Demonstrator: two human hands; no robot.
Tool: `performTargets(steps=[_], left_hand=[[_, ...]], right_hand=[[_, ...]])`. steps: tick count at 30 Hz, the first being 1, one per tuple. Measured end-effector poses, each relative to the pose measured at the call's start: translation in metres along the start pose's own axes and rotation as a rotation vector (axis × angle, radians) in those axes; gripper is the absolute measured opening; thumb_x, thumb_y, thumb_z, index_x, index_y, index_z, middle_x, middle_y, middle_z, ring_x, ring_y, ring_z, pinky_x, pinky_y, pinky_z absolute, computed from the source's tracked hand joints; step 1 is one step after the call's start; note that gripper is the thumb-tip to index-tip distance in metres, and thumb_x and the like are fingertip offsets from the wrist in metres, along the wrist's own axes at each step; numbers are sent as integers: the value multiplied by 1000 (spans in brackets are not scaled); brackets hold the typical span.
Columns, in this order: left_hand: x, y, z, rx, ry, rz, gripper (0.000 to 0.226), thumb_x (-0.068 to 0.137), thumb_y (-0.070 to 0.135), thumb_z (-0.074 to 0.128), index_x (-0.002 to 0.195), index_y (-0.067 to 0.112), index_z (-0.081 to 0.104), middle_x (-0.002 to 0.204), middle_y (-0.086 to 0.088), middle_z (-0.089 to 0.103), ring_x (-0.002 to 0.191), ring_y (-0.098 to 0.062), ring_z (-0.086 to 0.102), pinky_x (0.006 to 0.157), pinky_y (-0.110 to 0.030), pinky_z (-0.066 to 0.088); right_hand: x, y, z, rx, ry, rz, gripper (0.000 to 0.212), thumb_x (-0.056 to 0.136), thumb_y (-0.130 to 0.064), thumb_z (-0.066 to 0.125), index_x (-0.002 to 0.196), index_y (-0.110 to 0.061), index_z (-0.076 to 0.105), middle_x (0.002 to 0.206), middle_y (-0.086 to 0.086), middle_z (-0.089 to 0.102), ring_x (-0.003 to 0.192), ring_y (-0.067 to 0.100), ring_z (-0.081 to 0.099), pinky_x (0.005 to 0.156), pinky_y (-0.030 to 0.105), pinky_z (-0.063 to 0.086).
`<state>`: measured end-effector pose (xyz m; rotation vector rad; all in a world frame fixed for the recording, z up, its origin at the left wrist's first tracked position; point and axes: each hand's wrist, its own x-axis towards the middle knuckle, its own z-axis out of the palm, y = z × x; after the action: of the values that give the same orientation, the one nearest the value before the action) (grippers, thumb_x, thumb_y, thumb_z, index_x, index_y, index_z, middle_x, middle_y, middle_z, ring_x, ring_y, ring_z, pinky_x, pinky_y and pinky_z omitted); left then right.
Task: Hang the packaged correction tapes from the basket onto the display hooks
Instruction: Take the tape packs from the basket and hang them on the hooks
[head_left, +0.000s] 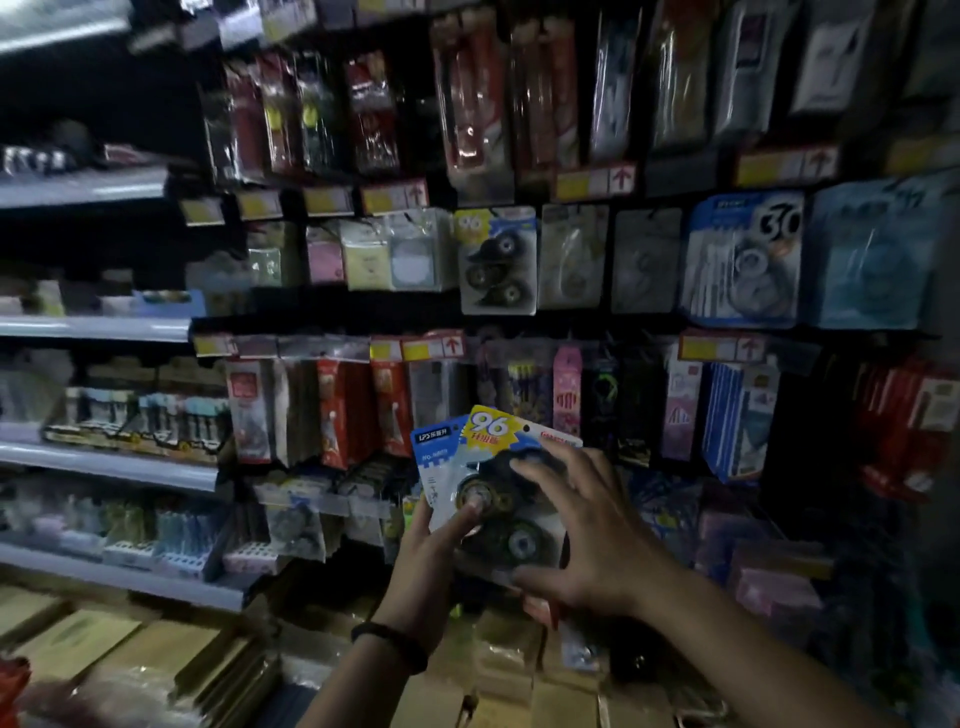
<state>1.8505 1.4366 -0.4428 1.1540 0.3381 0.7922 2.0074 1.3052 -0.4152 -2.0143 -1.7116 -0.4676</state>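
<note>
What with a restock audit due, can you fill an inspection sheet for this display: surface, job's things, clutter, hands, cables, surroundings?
Surface: display wall, dimly lit, hooks crowded with hanging packs.
Job's things: two correction tape packs held fanned, 96 pack in front, blue pack behind; a matching hung pack on the row above; basket not identifiable.
Clutter: cardboard boxes on the floor.
Hands: left hand grips both packs, thumb on the front; right hand has its fingers spread across the 96 pack.
Cables: nothing seen.
Surroundings: shelves of small stationery to the left.
</note>
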Motion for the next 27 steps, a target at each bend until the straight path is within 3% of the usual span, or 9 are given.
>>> performTargets(steps=[2, 6, 9, 16, 22, 25, 27], left_hand=[[8, 14, 4, 17, -7, 17, 36, 99, 27, 69, 132, 39, 65, 127, -5, 76, 112, -39, 75, 89, -74, 56], [27, 43, 9, 25, -5, 33, 30, 104, 36, 60, 132, 33, 67, 123, -4, 78, 106, -37, 77, 91, -73, 56], [44, 64, 1, 90, -21, 79, 29, 102, 28, 65, 131, 29, 66, 123, -6, 78, 105, -38, 77, 91, -72, 57], [91, 123, -39, 263, 88, 327, 41, 95, 5, 70, 132, 23, 64, 121, -8, 78, 109, -29, 77, 98, -52, 59], [126, 145, -53, 355, 192, 489, 33, 99, 10, 69, 129, 22, 63, 121, -4, 77, 110, -22, 76, 94, -49, 62], [140, 149, -54, 394, 193, 513, 30, 99, 13, 68, 128, 21, 61, 116, -2, 76, 99, -11, 77, 75, -28, 65], [150, 148, -54, 415, 199, 525, 30, 99, 13, 70, 126, 21, 63, 116, -4, 77, 101, -14, 77, 76, -27, 64]], right_hand=[[17, 3, -10, -22, 0, -19, 110, 68, -81, 68, 160, -41, 23, 164, -7, 13, 151, 18, 12, 124, 46, 26], [52, 10, -30, -123, 105, -92, 109, 63, -77, 70, 157, -36, 34, 161, -2, 28, 149, 22, 25, 121, 47, 33], [81, 18, -45, -132, 137, -100, 109, 60, -75, 70, 155, -34, 38, 159, 0, 31, 147, 25, 31, 116, 48, 42], [147, 31, -73, -272, 108, -104, 106, 63, -72, 71, 155, -34, 34, 163, 2, 22, 151, 24, 22, 108, 45, 48], [214, 34, -87, -437, 117, -94, 106, 64, -66, 77, 156, -26, 40, 159, 11, 29, 148, 32, 26, 103, 48, 50], [241, 36, -89, -495, 147, -87, 104, 64, -63, 79, 153, -22, 43, 155, 15, 32, 144, 37, 30, 103, 52, 52], [255, 37, -88, -546, 161, -86, 104, 63, -60, 80, 152, -21, 43, 157, 17, 31, 142, 39, 32, 103, 53, 52]])
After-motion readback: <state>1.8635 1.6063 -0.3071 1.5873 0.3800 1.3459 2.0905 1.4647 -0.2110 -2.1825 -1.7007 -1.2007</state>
